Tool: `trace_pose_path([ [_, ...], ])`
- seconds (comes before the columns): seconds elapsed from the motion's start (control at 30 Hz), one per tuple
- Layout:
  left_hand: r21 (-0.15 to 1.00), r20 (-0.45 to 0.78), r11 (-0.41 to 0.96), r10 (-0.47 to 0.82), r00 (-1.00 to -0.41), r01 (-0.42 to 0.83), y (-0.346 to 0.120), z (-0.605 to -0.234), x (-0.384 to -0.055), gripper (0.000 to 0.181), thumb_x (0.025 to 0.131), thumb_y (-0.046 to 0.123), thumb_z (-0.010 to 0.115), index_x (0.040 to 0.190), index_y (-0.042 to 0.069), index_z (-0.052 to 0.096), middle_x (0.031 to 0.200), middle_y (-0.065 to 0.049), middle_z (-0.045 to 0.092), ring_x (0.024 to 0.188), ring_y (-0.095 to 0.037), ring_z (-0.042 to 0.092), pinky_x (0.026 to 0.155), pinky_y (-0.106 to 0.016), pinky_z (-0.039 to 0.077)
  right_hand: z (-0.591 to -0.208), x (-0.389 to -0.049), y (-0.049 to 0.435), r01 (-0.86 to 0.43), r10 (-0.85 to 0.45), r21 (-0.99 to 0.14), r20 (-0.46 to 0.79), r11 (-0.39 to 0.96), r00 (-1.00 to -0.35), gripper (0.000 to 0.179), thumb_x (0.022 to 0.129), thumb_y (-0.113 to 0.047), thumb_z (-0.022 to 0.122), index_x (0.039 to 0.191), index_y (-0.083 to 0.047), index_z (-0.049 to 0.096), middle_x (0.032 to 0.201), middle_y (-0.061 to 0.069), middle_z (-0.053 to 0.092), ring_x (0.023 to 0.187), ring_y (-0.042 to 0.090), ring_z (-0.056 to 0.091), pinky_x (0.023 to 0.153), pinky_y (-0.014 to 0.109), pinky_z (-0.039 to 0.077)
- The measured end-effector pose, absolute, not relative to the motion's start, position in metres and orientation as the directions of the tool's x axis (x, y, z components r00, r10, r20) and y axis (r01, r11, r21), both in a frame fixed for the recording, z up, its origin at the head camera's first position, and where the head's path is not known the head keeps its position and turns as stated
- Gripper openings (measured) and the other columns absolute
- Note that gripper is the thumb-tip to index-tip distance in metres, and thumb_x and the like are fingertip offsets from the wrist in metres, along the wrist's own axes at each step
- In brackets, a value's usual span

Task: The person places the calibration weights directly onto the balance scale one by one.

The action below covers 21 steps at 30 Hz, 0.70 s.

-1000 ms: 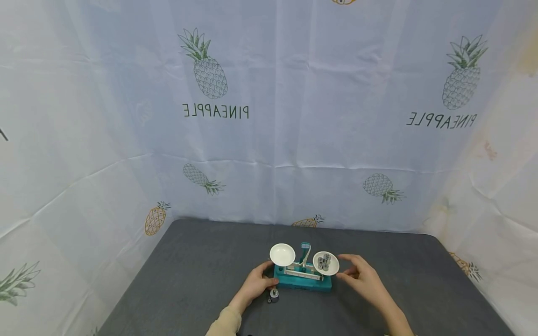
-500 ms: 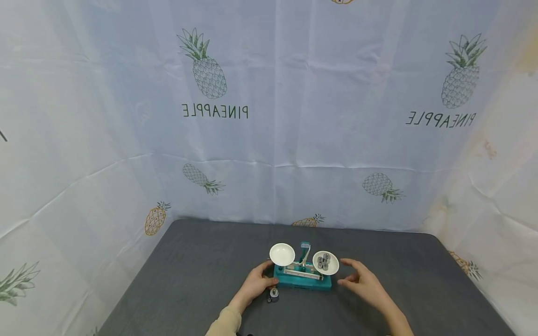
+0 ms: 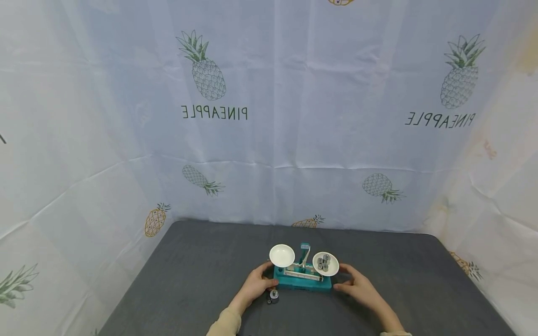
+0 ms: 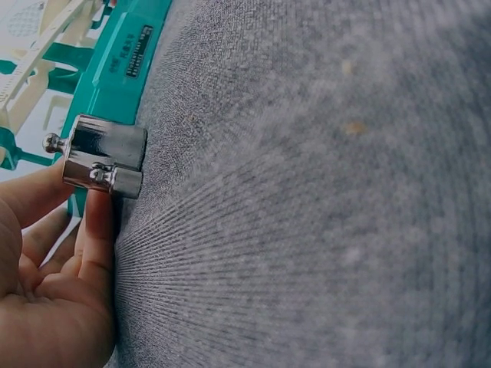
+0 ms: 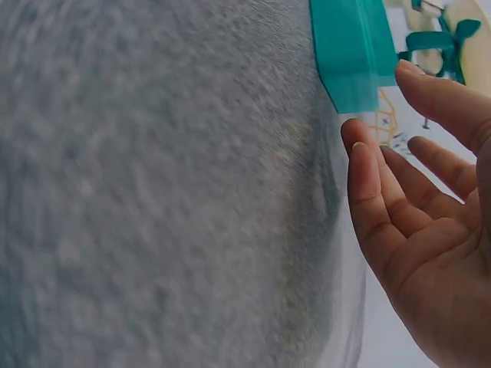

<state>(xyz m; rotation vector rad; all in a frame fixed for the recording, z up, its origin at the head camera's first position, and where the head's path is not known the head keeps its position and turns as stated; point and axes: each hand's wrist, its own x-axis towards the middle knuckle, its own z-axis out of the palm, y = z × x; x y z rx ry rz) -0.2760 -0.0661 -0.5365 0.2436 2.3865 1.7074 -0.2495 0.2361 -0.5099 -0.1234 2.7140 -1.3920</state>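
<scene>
in the head view the weights on the right pan are too small to count surely, and the desk is cut off below. the left wrist view crops the scale, its label too blurred to read. the left hand and right hand run off their wrist pictures' edges.

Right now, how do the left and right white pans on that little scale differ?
The right pan holds metal weights, while the left pan is bare. In the head view, the left pan appears higher than the right pan. The left pan is nearer the left hand; the right pan is nearer the right hand. Both pans are white, round and shallow, mounted on the same balance scale.
</scene>
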Motion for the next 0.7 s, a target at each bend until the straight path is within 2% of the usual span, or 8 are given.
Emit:
trace_pose_path([
  [0.17, 0.951, -0.063, 0.310, 0.249, -0.966, 0.017, -0.066, -0.537, -0.276, 0.061, 0.073, 0.014, 0.066, 0.127, -0.001, 0.040, 0.069, -0.007, 0.064, 0.055, -0.009, 0.056, 0.055, -0.026, 0.045, -0.516, -0.253, 0.232, -0.031, -0.159, -0.850, -0.063, 0.525, -0.985, 0.067, 0.071, -0.023, 0.070, 0.124, 0.002, 0.039, 0.122, 0.027, 0.045, 0.073, 0.009, 0.062, 0.058, 0.024, 0.046],
  [0.4, 0.951, -0.063, 0.310, 0.245, -0.968, 0.017, -0.066, -0.536, -0.275, 0.061, 0.073, 0.014, 0.066, 0.126, -0.001, 0.041, 0.068, -0.007, 0.064, 0.055, -0.009, 0.056, 0.055, -0.026, 0.045, -0.524, -0.262, 0.230, 0.079, -0.138, -0.915, -0.144, 0.395, -0.980, 0.065, 0.074, -0.023, 0.068, 0.125, 0.004, 0.037, 0.120, 0.026, 0.044, 0.070, 0.016, 0.062, 0.061, 0.030, 0.050],
  [0.6, 0.951, -0.064, 0.310, 0.244, -0.968, 0.015, -0.066, -0.536, -0.274, 0.061, 0.073, 0.014, 0.066, 0.126, -0.001, 0.041, 0.066, -0.005, 0.063, 0.054, -0.009, 0.055, 0.055, -0.026, 0.044, -0.526, -0.266, 0.232, 0.097, -0.246, -0.932, -0.191, 0.350, -0.950, 0.074, 0.077, -0.026, 0.065, 0.130, 0.007, 0.026, 0.098, 0.017, 0.058, 0.070, 0.019, 0.064, 0.061, 0.033, 0.051],
  [0.7, 0.952, -0.064, 0.305, 0.248, -0.967, 0.015, -0.066, -0.536, -0.275, 0.061, 0.073, 0.014, 0.066, 0.127, -0.002, 0.040, 0.068, -0.006, 0.064, 0.055, -0.009, 0.056, 0.055, -0.026, 0.045, -0.525, -0.267, 0.233, 0.104, -0.295, -0.942, -0.204, 0.320, -0.934, 0.079, 0.078, -0.026, 0.063, 0.133, 0.009, 0.018, 0.093, 0.013, 0.061, 0.071, 0.020, 0.065, 0.062, 0.034, 0.052],
])
